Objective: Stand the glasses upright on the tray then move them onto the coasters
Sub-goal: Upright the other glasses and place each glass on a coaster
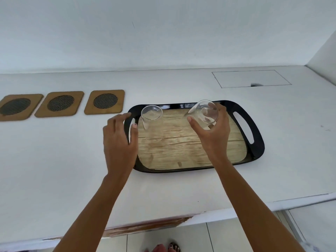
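Note:
A black tray (254, 142) with a wood-print floor lies on the white counter. One clear glass (152, 122) stands upright at the tray's left end. My right hand (212, 131) grips a second clear glass (204, 112), held tilted above the tray's far middle. My left hand (119, 140) hovers with fingers spread over the tray's left handle, just left of the standing glass and not touching it. Three wooden coasters with dark mesh centres lie in a row to the left: the nearest coaster (105, 101), the middle coaster (60, 104) and the far-left coaster (17, 107).
A white wall backs the counter. A rectangular hatch outline (251, 78) is set in the counter at the back right. The counter's front edge (149, 227) is chipped, showing wood. Tiled floor and toes show below.

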Motion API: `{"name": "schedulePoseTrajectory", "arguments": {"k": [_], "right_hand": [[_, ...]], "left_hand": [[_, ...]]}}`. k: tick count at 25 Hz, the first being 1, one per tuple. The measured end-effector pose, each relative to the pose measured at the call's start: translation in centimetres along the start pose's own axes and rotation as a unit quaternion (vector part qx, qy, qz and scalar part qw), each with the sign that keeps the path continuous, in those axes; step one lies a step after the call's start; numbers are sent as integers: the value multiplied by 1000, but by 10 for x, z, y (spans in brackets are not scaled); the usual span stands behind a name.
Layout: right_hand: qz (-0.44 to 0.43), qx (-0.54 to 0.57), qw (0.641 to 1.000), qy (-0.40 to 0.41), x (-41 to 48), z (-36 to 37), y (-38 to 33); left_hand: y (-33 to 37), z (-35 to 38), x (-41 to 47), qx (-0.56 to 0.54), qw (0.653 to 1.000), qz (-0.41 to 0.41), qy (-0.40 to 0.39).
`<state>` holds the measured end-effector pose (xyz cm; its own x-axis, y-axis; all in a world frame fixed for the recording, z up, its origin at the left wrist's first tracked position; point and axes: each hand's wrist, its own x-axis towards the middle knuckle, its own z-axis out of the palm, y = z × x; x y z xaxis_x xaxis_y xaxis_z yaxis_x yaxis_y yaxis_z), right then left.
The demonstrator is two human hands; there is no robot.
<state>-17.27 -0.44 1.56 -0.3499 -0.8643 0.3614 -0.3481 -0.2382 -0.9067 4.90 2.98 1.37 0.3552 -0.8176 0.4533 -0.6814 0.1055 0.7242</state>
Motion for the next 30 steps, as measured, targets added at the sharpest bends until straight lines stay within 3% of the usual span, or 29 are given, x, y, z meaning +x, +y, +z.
{"name": "schedulePoseTrajectory", "arguments": {"k": [2,6,9,12,18,22,25,27,30], "right_hand": [[-2,-32,999,-25,4,5,6],[-13,-81,995,-62,10,17,18],[-15,-110,990,-81,14,24,24],[-7,-128,988,-88,16,27,27],[-5,-139,986,-90,16,32,27],[7,-140,978,-154,16,23,25],[0,-137,984,-115,24,5,30],[50,-185,978,-87,36,-10,39],[151,-249,947,-138,43,-25,52]], "left_hand": [[-32,-5,1,71,997,-36,1],[-79,-2,-12,184,972,-109,-101],[-99,2,-24,248,948,-124,-159],[-103,6,-28,289,936,-109,-169],[-103,7,-30,306,935,-91,-157],[-102,6,-31,314,933,-85,-157],[-102,6,-31,313,934,-81,-151],[-102,6,-31,313,935,-80,-149],[-103,6,-31,313,934,-81,-151]]}}
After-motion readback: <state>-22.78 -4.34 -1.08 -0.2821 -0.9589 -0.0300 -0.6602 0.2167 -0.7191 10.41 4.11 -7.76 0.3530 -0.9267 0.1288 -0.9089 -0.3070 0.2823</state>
